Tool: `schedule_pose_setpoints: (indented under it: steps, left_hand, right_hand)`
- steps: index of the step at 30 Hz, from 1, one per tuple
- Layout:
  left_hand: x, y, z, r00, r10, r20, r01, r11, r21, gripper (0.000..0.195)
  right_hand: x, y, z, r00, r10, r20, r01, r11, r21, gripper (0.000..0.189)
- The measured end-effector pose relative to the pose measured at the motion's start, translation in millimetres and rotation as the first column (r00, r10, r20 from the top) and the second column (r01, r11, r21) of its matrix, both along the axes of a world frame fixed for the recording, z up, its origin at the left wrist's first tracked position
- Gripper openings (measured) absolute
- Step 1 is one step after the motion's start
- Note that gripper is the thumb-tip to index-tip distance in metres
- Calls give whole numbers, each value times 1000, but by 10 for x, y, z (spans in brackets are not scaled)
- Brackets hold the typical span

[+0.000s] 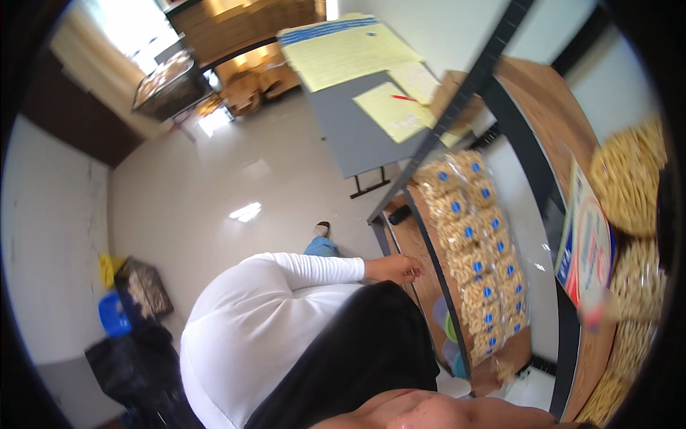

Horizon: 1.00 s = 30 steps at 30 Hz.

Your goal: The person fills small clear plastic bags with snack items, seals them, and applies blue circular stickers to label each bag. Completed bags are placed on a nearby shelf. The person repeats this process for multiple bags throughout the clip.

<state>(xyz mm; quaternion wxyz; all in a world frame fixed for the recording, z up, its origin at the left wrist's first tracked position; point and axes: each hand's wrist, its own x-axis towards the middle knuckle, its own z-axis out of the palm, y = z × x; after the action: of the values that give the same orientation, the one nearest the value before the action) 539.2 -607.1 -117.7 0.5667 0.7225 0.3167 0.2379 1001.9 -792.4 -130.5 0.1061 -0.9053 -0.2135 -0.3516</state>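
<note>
What appears to be my left hand (394, 268), in a white sleeve, reaches across my front beside the near edge of a wood-and-black-metal shelf (412, 249). Its fingers are curled; whether something small is between them does not show. Just right of the hand, two rows of clear bags (466, 233) of pale snack pieces with round blue labels lie on one shelf board. No right hand can be made out. Bare skin (418, 413) at the bottom edge is too close to identify. A black fabric-like shape (353, 348) covers part of the white shirt (241, 332).
Larger bags (632, 182) of yellow snack sticks and a printed label (589, 241) fill the right shelf. A grey table (348, 128) bears yellow sheets (343, 56) and a red pen (403, 98). Crates (142, 287) stand left; cardboard boxes (252, 27) are stacked behind. A black post (471, 80) slants across.
</note>
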Motion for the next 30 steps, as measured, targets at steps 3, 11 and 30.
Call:
schedule_pose_setpoints:
  steps: [3,11,30]
  left_hand:
    - [-150,-35,86,998,54,43,-56,997,50,27]
    - [-791,-73,756,973,68,219,-167,864,476,52]
    - [-3974,-352,771,747,577,329,-641,757,129,13]
  right_hand:
    - [-414,314,323,983,184,21,-185,976,117,52]
    - [-2525,1230,939,418,829,-372,-602,559,570,51]
    - [-6583,1837,899,-743,476,-470,-468,131,874,28]
